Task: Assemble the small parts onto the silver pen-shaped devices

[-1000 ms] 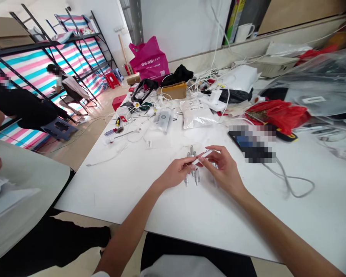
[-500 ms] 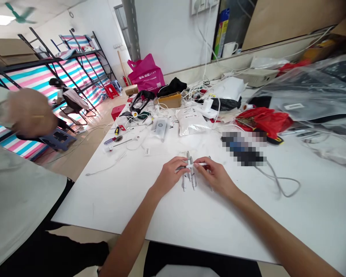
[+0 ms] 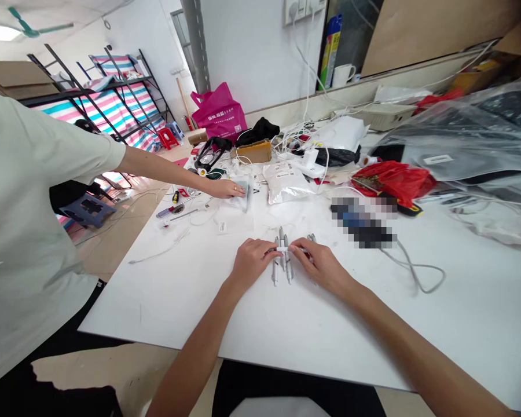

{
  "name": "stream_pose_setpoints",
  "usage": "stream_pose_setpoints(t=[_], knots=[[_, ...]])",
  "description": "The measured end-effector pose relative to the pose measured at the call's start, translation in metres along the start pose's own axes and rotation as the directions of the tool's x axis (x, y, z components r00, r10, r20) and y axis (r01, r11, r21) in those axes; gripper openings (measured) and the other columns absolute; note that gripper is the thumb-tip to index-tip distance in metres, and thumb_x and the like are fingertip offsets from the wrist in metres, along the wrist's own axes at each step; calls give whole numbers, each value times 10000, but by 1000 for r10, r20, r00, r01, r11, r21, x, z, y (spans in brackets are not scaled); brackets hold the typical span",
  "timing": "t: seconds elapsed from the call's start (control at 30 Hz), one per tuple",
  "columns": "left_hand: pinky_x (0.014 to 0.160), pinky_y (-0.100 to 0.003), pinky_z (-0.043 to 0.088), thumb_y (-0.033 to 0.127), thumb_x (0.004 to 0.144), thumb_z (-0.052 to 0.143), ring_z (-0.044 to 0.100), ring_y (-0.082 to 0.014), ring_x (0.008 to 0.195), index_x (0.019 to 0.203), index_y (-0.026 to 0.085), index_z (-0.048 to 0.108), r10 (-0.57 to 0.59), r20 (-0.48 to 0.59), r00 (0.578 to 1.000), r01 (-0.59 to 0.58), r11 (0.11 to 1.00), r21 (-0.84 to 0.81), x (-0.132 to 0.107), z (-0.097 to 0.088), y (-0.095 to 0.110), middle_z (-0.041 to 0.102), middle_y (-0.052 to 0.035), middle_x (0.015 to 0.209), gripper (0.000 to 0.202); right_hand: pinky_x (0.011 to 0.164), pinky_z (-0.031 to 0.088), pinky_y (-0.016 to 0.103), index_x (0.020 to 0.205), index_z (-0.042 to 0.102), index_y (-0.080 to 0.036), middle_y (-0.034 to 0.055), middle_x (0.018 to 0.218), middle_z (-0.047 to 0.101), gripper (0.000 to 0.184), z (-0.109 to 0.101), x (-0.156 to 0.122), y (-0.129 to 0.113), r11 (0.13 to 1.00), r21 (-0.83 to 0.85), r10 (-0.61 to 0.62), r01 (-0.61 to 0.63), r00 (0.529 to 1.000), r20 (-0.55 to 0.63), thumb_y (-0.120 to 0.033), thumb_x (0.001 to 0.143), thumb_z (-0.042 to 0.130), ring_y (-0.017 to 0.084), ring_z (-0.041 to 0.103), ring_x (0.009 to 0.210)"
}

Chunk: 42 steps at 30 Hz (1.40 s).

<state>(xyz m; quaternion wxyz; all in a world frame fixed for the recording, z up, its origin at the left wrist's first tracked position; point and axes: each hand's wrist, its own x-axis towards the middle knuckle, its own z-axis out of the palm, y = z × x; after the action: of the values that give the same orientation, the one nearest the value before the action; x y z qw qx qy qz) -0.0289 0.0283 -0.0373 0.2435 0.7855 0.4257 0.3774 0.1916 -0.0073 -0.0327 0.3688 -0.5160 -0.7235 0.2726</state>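
Gently pinching a thin white rod [image 3: 281, 249] by its two ends with the fingers of the left hand [image 3: 252, 263] and right hand [image 3: 322, 266], light, stiff and slippery-looking

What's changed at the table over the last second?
The co-worker's hand has come in from the left and now rests on the clear plastic packet. The person's left hand and right hand have settled lower, still pinching the white rod. The grey-and-white cylindrical parts beneath them stayed where they were.
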Motion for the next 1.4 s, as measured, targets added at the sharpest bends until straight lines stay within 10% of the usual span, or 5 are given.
stream_pose_setpoints(t=[0.4, 0.63, 0.83, 1.17, 1.4], knots=[[861, -366, 492, 504, 907, 723, 665, -193, 765, 982, 257, 759, -167, -35, 985, 151, 949, -277, 1, 0, 26, 786, -68, 944, 261, 641, 443, 313, 1181, 604, -234, 2, 782, 671, 437, -10, 3, -3, 954, 293, 99, -58, 987, -127, -624, 1017, 498, 170, 550, 663], [688, -246, 468, 488, 795, 865, 578, -81, 662, 940, 234, 709, -407, -127, 904, -25, 247, -969, 16, -42, 35, 725, 18, 814, 332, 687, 422, 316, 1078, 617, -218, -15, 698, 582, 458, -16, 10, 0, 845, 533, 233, -39, 924, -302, -637, 1040, 437, 160, 499, 675], [668, -222, 462, 417, 884, 802, 527, -47, 615, 948, 253, 720, -421, -163, 892, -138, 89, -986, 19, -68, 28, 714, 52, 819, 195, 684, 419, 318, 1043, 634, -229, -10, 684, 563, 467, -14, 7, -8, 857, 507, 249, -90, 934, -255, -642, 1044, 416, 160, 495, 679], [690, -297, 444, 472, 905, 748, 530, -108, 626, 934, 152, 738, -296, 344, 891, 453, 639, -622, 9, -27, 38, 765, -84, 846, 322, 910, 559, 406, 1504, 422, -330, 98, 1304, 672, 678, -3, 3, -11, 798, 599, 17, 63, 992, -127, -493, 924, 733, 196, 688, 976], [719, -307, 475, 481, 816, 824, 620, -173, 765, 965, 203, 791, -316, 294, 902, 414, 824, -386, 3, -8, 37, 772, -60, 874, 317, 632, 524, 308, 857, 588, -227, 19, 772, 711, 482, -9, 4, -9, 888, 456, 163, -54, 965, -204, -618, 751, 847, 186, 679, 687]])
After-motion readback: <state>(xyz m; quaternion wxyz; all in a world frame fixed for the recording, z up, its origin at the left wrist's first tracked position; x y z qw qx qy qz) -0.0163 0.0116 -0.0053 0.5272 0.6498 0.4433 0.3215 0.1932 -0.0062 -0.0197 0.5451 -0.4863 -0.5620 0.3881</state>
